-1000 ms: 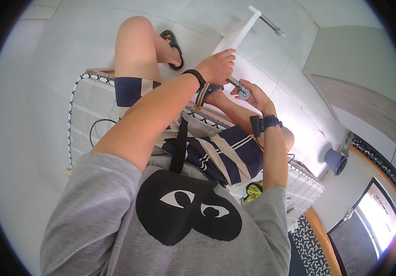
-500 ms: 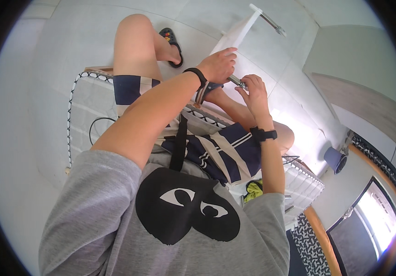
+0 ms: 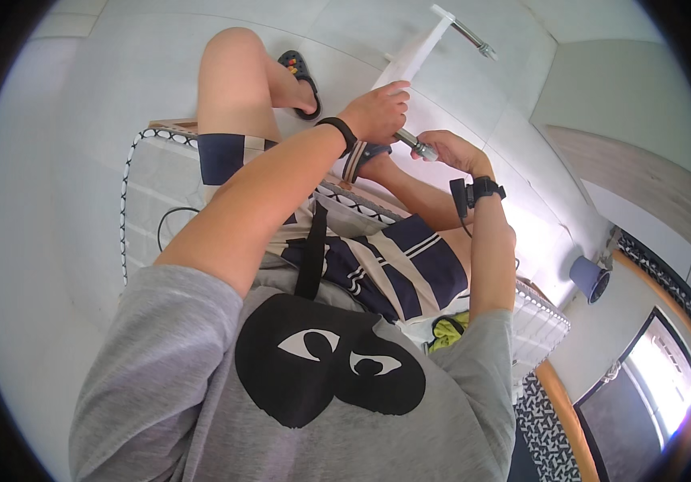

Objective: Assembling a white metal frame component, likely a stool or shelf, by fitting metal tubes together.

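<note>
In front of me a white panel (image 3: 415, 63) is held up at a slant, with silvery metal legs standing out from its edge. My left hand (image 3: 378, 114) grips the panel's near end, fingers curled over its edge beside the near metal leg (image 3: 411, 142). At the tip of that leg my right hand (image 3: 451, 149) is closed, its thumb and fingers around the end piece. Part of the fingers is hidden behind the hand. The far metal leg (image 3: 474, 38) stands free at the panel's other end.
I sit on a seat with a light cushion (image 3: 161, 177) trimmed in black and white. A dark clog (image 3: 300, 84) is on my foot on the pale tiled floor (image 3: 345, 36). To the right are a grey-blue bucket (image 3: 589, 279), a cabinet (image 3: 627, 104) and a yellow-green cloth (image 3: 447, 331).
My right wrist has turned and swung to the right, and the fingers have shifted round the leg's tip. My left hand and the panel have barely moved.
</note>
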The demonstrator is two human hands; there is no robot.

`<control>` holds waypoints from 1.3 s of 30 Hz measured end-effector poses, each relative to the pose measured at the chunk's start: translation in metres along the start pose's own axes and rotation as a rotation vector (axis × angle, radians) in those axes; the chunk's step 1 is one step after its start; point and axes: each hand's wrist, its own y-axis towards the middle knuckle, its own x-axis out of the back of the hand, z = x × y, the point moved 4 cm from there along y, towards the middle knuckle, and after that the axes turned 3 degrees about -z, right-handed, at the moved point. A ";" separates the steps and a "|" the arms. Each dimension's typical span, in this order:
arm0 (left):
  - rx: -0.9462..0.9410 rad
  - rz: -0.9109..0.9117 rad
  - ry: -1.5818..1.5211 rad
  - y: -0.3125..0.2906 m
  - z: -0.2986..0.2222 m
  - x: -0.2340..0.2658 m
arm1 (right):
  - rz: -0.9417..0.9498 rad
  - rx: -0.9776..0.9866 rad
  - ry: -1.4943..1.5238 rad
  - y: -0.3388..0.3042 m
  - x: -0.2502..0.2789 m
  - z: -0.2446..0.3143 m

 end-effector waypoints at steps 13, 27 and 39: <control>0.020 0.008 -0.001 0.002 -0.004 -0.003 | -0.190 -0.041 -0.696 -0.013 -0.003 0.027; 0.008 0.006 -0.004 -0.001 0.000 -0.002 | -0.529 0.310 -0.527 -0.026 -0.016 0.013; -0.014 0.000 0.047 -0.002 0.000 -0.001 | -0.140 -0.026 0.263 -0.014 -0.020 -0.013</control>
